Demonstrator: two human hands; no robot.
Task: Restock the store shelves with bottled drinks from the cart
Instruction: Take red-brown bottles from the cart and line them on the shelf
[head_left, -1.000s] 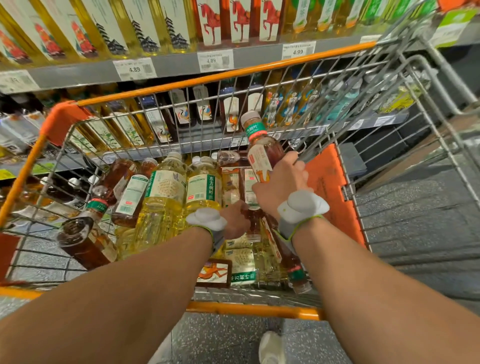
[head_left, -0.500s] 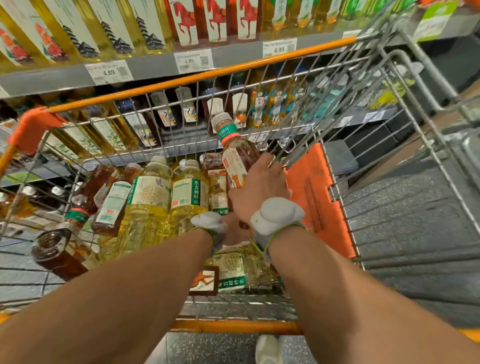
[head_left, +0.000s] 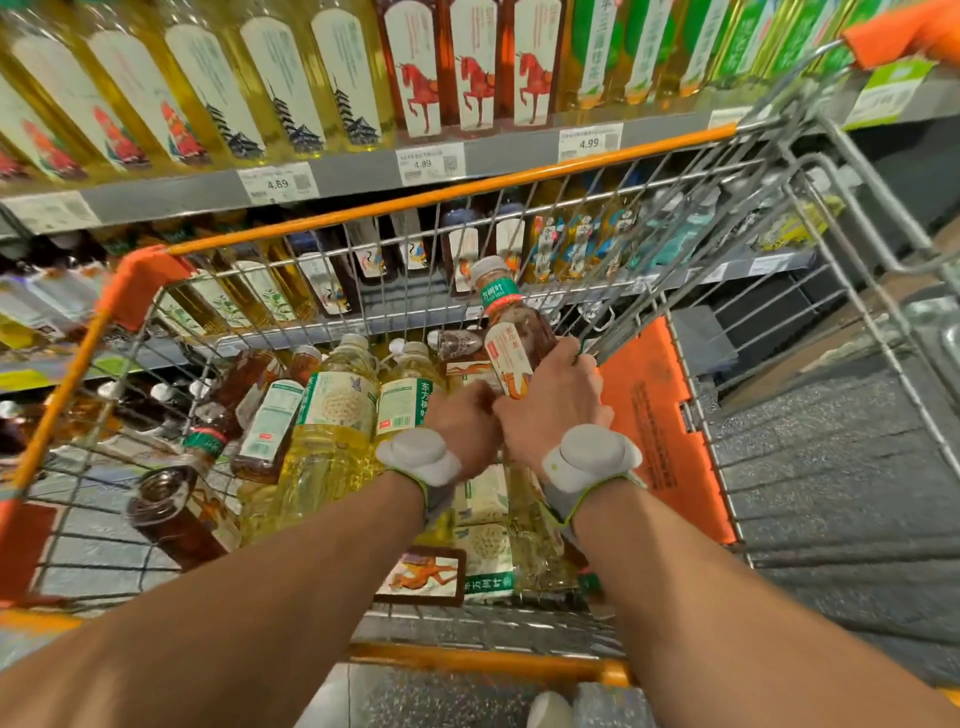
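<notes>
- Your left hand (head_left: 465, 422) sits low in the cart (head_left: 649, 415), touching your right; its fingers are hidden, so I cannot tell what they grip.
- Your right hand (head_left: 550, 397) curls its fingers round the brown tea bottle (head_left: 511, 332), held cap-up above the load, probably for lifting out.
- The yellow bottles (head_left: 337, 415) crowd the left side.
- The far rail (head_left: 415, 198) stands before the lower shelf (head_left: 774, 262); there is open room above it.

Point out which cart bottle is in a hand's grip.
The white-capped brown tea bottle standing highest; the right hand holds it round its label.
</notes>
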